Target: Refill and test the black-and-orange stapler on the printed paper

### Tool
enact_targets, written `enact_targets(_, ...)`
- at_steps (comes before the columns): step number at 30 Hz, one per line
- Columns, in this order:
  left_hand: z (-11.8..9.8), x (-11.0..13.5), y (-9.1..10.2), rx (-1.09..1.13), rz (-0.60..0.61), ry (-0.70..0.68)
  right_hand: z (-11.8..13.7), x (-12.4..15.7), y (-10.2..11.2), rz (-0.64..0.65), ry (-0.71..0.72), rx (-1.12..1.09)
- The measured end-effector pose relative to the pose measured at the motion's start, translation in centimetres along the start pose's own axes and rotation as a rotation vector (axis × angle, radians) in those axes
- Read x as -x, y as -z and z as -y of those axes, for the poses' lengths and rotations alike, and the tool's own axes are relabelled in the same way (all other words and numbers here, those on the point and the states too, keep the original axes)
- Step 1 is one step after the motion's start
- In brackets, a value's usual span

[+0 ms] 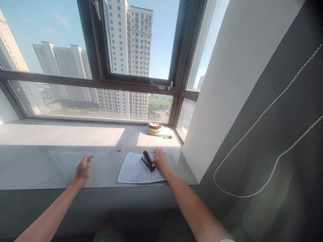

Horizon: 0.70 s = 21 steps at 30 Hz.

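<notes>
A black stapler (148,161) with an orange patch at its near end lies on white sheets of paper (128,173) covered in dark writing. My right hand (160,158) rests on the right side of the paper, close beside the stapler, with its fingers stretched out. To the left, apart from the paper, my left hand (84,168) is over the sill with its fingers curled in; nothing shows in it. Small grey strips (118,150), which look like staples, lie behind the paper's left corner.
The pale windowsill (30,168) has its front edge just before the paper. A stack of round items (154,127) stands at the back right, with a small dark cluster (167,137) beside it. A beaded blind cord (242,196) hangs at right. Dark window frames (58,80) rise behind.
</notes>
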State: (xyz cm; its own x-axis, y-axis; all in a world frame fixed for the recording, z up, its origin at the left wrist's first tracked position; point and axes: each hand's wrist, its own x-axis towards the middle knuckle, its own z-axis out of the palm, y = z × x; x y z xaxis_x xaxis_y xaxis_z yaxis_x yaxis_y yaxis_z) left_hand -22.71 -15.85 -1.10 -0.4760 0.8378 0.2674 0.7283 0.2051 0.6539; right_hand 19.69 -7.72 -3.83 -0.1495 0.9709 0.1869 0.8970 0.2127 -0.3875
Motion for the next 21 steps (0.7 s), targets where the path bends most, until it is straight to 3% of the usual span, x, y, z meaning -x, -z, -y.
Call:
enact_targets(5,-9.2,3.7,-6.5,0.466,0.214,-0.167,-0.1,0.0,0.2,-0.013,0.012,0.012)
enact_targets(8,-12.1,5.0,-10.4,0.493,0.287,-0.234,-0.2,0.0,0.1,-0.033,0.011,0.006)
enact_targets(13,-11.2,6.6,-14.3,0.108,0.260,-0.351,-0.5,-0.1,0.3,-0.038,0.007,-0.012)
enact_targets(18,-10.4,7.5,-14.8,-0.033,0.291,-0.402,-0.3,-0.3,1.5,0.027,0.040,-0.002)
enact_targets(21,-10.5,7.6,-14.9,-0.057,0.270,-0.413,0.5,1.0,1.9,-0.048,0.095,-0.091)
